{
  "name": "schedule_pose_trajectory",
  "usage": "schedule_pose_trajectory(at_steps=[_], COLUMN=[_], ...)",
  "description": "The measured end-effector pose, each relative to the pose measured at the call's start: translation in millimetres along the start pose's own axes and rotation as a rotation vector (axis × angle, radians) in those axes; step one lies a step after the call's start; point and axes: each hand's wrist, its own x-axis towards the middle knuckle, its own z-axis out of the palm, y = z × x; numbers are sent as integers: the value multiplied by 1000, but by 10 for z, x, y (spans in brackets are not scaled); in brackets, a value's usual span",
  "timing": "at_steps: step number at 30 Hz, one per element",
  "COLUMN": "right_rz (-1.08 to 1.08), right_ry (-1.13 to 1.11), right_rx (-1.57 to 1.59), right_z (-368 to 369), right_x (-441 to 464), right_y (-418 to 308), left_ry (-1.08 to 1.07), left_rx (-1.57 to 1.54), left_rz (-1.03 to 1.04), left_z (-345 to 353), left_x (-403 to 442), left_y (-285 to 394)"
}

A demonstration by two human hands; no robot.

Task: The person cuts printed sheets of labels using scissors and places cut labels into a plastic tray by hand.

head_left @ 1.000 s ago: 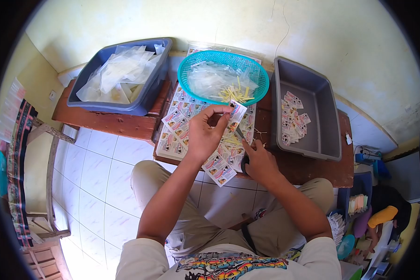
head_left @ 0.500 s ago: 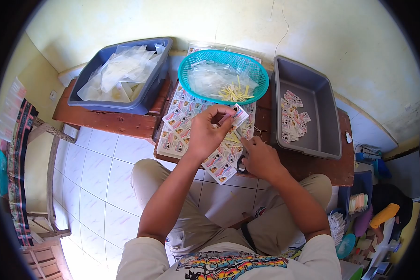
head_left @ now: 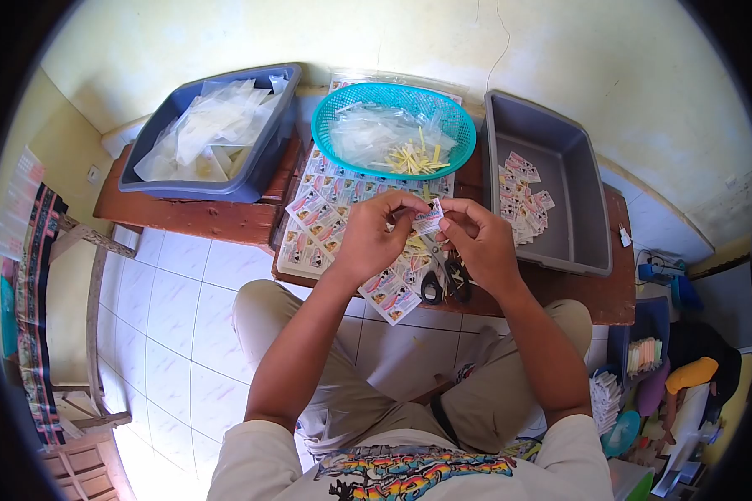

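A small printed label (head_left: 428,219) is pinched between both hands above the table. My left hand (head_left: 380,234) closes thumb and forefinger on its left side. My right hand (head_left: 486,250) pinches its right edge. Just below, scissors (head_left: 432,288) with black handles lie near the table's front edge, their blades partly hidden. Printed label sheets (head_left: 317,213) spread beneath my hands, and one cut strip (head_left: 390,294) overhangs the front edge. Thin yellow paper scraps lie among them, partly covered by the hands.
A turquoise basket (head_left: 319,140) with plastic bags and yellow strips stands behind my hands. The grey tub (head_left: 570,242) at right holds cut labels (head_left: 522,200). At left, a blue-grey tub (head_left: 251,190) contains clear bags. Another person (head_left: 693,376) is at lower right.
My right hand has let go of the scissors, which now lie on the table, and has moved up to pinch the label. The left hand still holds the label.
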Motion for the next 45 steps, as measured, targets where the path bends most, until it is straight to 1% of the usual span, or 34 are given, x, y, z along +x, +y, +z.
schedule_pose_trajectory(at_steps=[2,4,5,7,8,10,16,20,23,25,26,28,32,34,35,37,38,40,44,45], right_rz=[11,78,77,81,80,80,102,85,53,52,56,-15,31,-14,-12,110,109,133,99,58], right_ry=[16,25,27,34,34,47,35,6,53,47,48,29,-46,-118,-121,-234,-236,-312,-287,-265], right_rx=[14,53,54,86,87,99,126,124,117,-21,-22,-302,-427,-773,-773,-986,-988,-1004,-1070,-1071], right_z=[-1,-12,-18,-28,-29,-29,-9,-12,2,-2,11,48,76,64,67,61,68,100,232,251], right_x=[0,13,16,21,23,28,16,-2,-56,-105,-143,-226,-326,-372,-399,-447,-464,-499,-542,-531], right_y=[1,-15,-25,-44,-44,-41,-71,-19,13,33,49,87,243,290,287,269,287,345,424,516], left_ry=[-36,-38,-40,114,113,79,43,47,46,42,40,43,50,68,69,71,74,72,62,60], left_rx=[28,156,157,260,261,471,472,492,501,534,532,540,559,567,567,562,562,564,572,575], left_rz=[-12,120,121,385,385,502,463,484,472,464,462,460,468,495,493,496,494,490,490,490], left_z=[-17,-30,-9,44,32,-6,-43,-73,-91,-107,-107,-104,-108,-108,-112,-114,-115,-120,-119,-118], left_x=[2,4,6,12,12,15,-25,-39,-51,-67,-73,-76,-84,-87,-92,-96,-100,-109,-113,-114], left_y=[3,28,47,88,96,105,62,101,104,112,103,81,74,65,64,70,73,79,93,96])
